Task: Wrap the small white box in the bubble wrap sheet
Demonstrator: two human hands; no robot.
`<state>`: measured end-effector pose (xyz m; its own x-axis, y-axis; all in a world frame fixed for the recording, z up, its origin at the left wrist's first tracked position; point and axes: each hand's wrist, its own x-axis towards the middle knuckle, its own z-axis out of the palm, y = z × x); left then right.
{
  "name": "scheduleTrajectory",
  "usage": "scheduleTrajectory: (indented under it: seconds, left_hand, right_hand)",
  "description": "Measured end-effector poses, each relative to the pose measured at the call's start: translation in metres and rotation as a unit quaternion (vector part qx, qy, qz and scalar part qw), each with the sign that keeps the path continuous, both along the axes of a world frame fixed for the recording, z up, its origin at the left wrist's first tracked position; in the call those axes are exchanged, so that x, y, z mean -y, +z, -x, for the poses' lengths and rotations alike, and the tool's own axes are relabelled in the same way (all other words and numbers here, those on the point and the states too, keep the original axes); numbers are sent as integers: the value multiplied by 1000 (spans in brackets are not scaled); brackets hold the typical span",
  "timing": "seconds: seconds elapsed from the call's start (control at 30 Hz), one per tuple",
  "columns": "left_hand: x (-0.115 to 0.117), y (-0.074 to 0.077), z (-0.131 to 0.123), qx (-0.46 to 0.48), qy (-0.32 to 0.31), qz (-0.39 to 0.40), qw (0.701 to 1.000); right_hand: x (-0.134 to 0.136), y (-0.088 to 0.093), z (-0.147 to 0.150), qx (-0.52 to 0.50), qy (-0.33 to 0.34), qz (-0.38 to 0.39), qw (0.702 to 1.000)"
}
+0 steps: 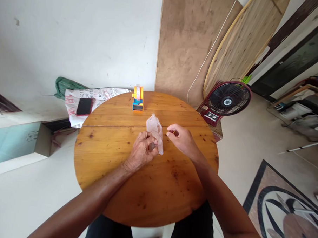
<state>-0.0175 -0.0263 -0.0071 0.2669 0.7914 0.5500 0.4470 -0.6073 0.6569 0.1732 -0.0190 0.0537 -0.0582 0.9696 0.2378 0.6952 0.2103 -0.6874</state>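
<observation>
A crumpled, translucent pinkish plastic bag (153,127) lies near the middle of the round wooden table (150,202). My left hand (143,148) is over its near left part, thumb and forefinger curled together on the plastic. Just right of the bag, apart from it, my right hand (183,138) hovers with bent fingers. A small gap shows between its thumb and fingertips, and I see nothing held there. Beyond the bag, an orange and blue tape dispenser (138,98) stands by the table's far edge.
A red-rimmed fan (227,99) stands close to the table's right side. Left of the table, a dark phone (84,106) rests on a printed white sack (104,94). A wall and a brown board (188,39) rise behind the table.
</observation>
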Motion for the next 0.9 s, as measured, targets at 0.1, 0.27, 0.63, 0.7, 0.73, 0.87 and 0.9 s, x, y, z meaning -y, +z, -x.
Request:
scheduleTrajectory:
  seconds: [0.1, 0.27, 0.63, 0.7, 0.73, 0.87, 0.9]
  left_hand:
    - [-1, -3, 0, -1, -1, -3, 1000]
    - [-1, -2, 0, -11, -15, 15, 1000]
    - [4, 3, 1, -62, -15, 25, 998]
    - [5, 4, 1, -90, 5, 8, 996]
    - [6, 6, 1, -107, 12, -2, 994]
    - [8, 13, 3, -152, 1, -33, 988]
    - [8, 14, 3, -154, -7, -35, 987]
  right_hand:
    - [-18, -3, 0, 49, 52, 7, 997]
    - [-39, -18, 2, 7, 98, 15, 995]
    - [-45, -47, 16, -9, 71, -19, 997]
    - [-45, -49, 16, 11, 67, -30, 997]
    - [-45, -49, 17, 20, 66, -30, 997]
    - [-45, -48, 19, 43, 60, -14, 997]
    - [-45, -48, 20, 44, 59, -10, 997]
